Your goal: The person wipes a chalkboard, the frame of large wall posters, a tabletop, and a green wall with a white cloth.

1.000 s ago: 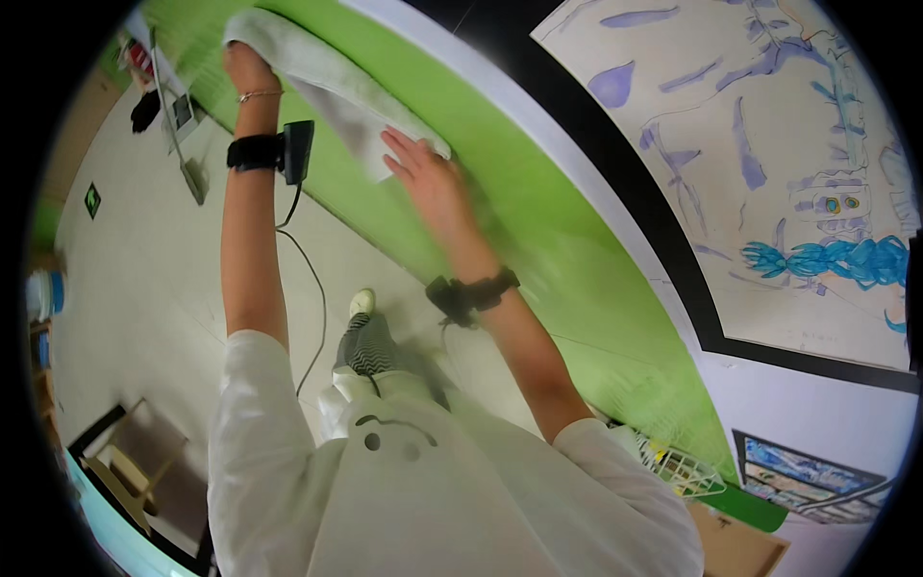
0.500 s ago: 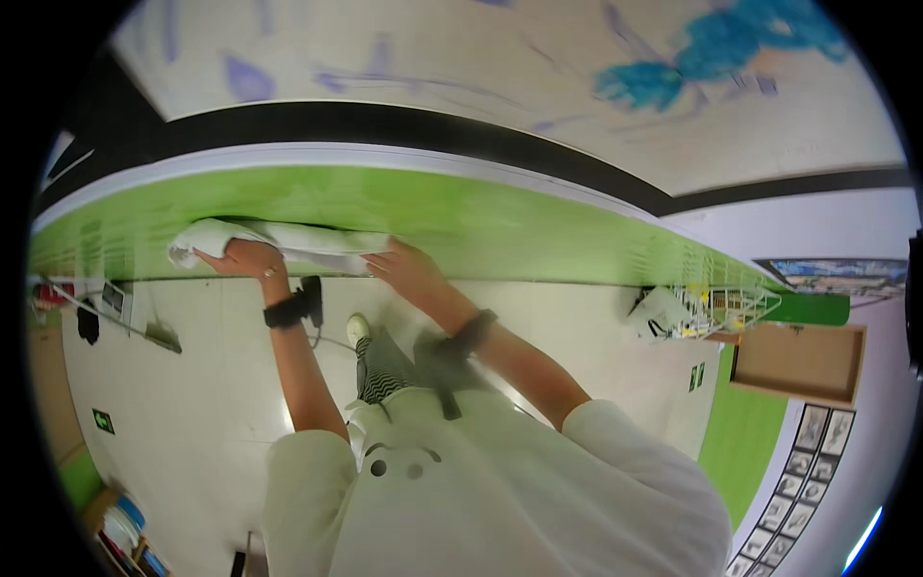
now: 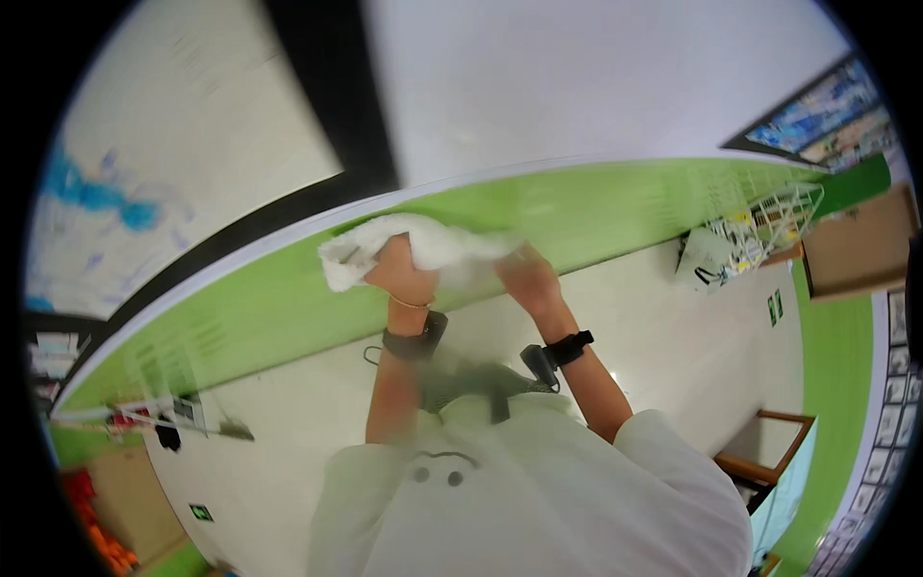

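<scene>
Single head-worn fisheye view, directed steeply downward, close above the wearer's shirt (image 3: 538, 490), facing a green wall (image 3: 615, 212).

Two hands (image 3: 404, 273) (image 3: 532, 283), one cloth (image 3: 452, 247)

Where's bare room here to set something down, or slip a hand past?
Bare floor shows between the right forearm and the wire rack, and between the left forearm and the broom-like tool. A hand might pass along green wall between white cloth and rack. Crowded: around rack and tool.
</scene>
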